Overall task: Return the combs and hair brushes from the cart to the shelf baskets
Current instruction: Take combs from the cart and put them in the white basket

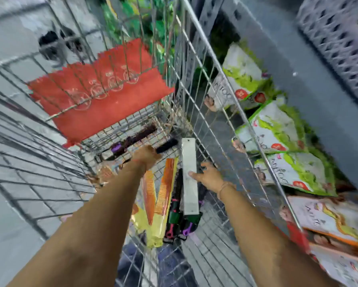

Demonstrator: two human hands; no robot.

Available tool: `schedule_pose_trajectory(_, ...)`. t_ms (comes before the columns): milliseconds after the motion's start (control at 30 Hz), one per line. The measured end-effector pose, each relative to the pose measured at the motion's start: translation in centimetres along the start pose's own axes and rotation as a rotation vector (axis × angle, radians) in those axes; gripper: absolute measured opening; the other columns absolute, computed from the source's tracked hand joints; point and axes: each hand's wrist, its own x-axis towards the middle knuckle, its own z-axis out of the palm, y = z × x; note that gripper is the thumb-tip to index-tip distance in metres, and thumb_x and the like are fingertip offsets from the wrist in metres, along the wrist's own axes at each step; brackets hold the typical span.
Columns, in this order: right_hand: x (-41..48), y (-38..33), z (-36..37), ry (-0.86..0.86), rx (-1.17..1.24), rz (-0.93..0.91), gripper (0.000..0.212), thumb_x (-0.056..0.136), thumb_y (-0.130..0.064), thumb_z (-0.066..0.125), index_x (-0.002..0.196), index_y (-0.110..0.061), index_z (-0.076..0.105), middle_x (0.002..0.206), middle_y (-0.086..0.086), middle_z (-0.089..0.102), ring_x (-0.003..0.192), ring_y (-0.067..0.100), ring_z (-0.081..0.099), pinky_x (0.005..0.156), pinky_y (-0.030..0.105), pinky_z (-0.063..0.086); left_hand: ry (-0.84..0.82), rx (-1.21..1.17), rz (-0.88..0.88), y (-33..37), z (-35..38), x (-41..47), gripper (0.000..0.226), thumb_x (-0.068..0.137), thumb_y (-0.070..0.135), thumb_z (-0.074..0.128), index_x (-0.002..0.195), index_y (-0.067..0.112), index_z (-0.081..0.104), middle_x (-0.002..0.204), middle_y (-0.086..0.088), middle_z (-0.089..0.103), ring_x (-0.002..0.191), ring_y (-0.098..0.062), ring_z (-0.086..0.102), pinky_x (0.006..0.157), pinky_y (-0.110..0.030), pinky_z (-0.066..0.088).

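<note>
Head view. Cart (196, 59): orange combs (161, 189), brushes (132, 139) and a grey pack (189, 177) lie on its floor, unreturned. Left hand (147, 156) fingers clenched on a black brush (167, 146); right hand (210, 177) fingers spread on the pack. Basket (335, 44) at upper right. Most work remains.

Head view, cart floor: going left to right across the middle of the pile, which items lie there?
Orange combs → green-handled brush → long white packet → right hand, resting against the packet's edge.
</note>
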Motion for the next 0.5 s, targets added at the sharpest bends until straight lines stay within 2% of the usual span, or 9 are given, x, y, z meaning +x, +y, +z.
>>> schedule_pose_trajectory(33,0.9,0.3,0.7,0.032,-0.061,-0.032,0.07,0.082,-0.027,0.068,0.137,-0.004,0.031,0.125,0.007,0.052,0.117,0.028,0.05,0.095,0.036,0.042,-0.024,-0.023,-0.036,-0.7,0.9,0.7,0.04,0.091,0.022,0.055,0.127,0.004,0.056,0.139,-0.014,0.053,0.126,-0.029,0.05,0.099,-0.03,0.041)
schedule_pose_trajectory(100,2.3,0.8,2.4,0.1,-0.241,-0.082,0.085,0.075,-0.034,0.073,0.14,-0.01,0.025,0.144,0.016,0.034,0.132,0.032,0.033,0.108,0.04,0.034,-0.084,-0.073,-0.112,-2.2,3.3,1.8,0.036,0.085,0.018,0.065,0.118,0.002,0.063,0.133,-0.012,0.059,0.117,-0.022,0.055,0.09,-0.027,0.042)
schedule_pose_trajectory(167,3.1,1.5,4.5,0.124,-0.369,-0.076,0.093,0.072,-0.036,0.075,0.143,-0.016,0.017,0.148,0.016,0.021,0.134,0.034,0.023,0.109,0.042,0.029,-0.059,-0.033,-0.105,-3.2,6.2,2.3,0.031,0.085,0.018,0.065,0.113,0.006,0.067,0.127,-0.011,0.063,0.112,-0.02,0.058,0.09,-0.028,0.046)
schedule_pose_trajectory(267,4.1,3.2,6.2,0.249,-0.421,-0.027,0.098,0.066,-0.037,0.08,0.142,-0.019,0.021,0.149,0.017,0.02,0.13,0.036,0.027,0.104,0.044,0.035,0.123,0.167,-0.086,-2.6,9.6,1.7,0.026,0.089,0.024,0.052,0.11,0.015,0.063,0.115,-0.012,0.064,0.111,-0.027,0.059,0.093,-0.039,0.049)
schedule_pose_trajectory(333,4.7,3.8,6.3,0.253,-0.303,-0.027,0.087,0.066,-0.025,0.081,0.138,-0.016,0.032,0.144,0.017,0.03,0.126,0.035,0.036,0.1,0.041,0.04,0.142,0.252,-0.058,-2.3,11.5,1.3,0.028,0.091,0.026,0.046,0.114,0.014,0.056,0.115,-0.013,0.062,0.108,-0.03,0.06,0.092,-0.041,0.047)
schedule_pose_trajectory(400,4.8,3.8,5.4,0.239,-0.084,-0.012,0.055,0.074,-0.005,0.071,0.124,-0.011,0.048,0.117,0.011,0.053,0.107,0.029,0.052,0.088,0.036,0.048,0.13,0.171,-0.091,-1.9,12.1,1.1,0.031,0.092,0.023,0.047,0.119,0.008,0.049,0.121,-0.017,0.056,0.11,-0.035,0.058,0.09,-0.041,0.046)
schedule_pose_trajectory(433,4.5,3.8,4.7,0.246,0.083,0.024,0.038,0.078,0.0,0.064,0.112,-0.011,0.053,0.101,0.007,0.058,0.095,0.027,0.057,0.08,0.033,0.05,0.131,0.116,-0.124,-1.8,11.9,1.2,0.034,0.092,0.023,0.048,0.121,0.006,0.047,0.123,-0.018,0.055,0.112,-0.036,0.056,0.091,-0.041,0.045)
schedule_pose_trajectory(467,4.0,3.5,4.0,0.24,0.242,0.061,0.029,0.081,0.002,0.061,0.105,-0.013,0.056,0.095,0.004,0.062,0.088,0.025,0.06,0.077,0.032,0.051,0.128,0.053,-0.158,-1.8,11.7,1.3,0.037,0.091,0.024,0.05,0.123,0.005,0.046,0.125,-0.019,0.054,0.114,-0.037,0.055,0.093,-0.041,0.045)
schedule_pose_trajectory(500,3.5,3.6,3.5,0.209,0.382,0.089,0.03,0.083,0.001,0.06,0.108,-0.014,0.056,0.098,0.003,0.064,0.091,0.024,0.061,0.083,0.034,0.051,0.124,-0.008,-0.198,-1.9,11.5,1.5,0.042,0.09,0.026,0.053,0.124,0.004,0.044,0.126,-0.02,0.054,0.116,-0.037,0.054,0.095,-0.042,0.045)
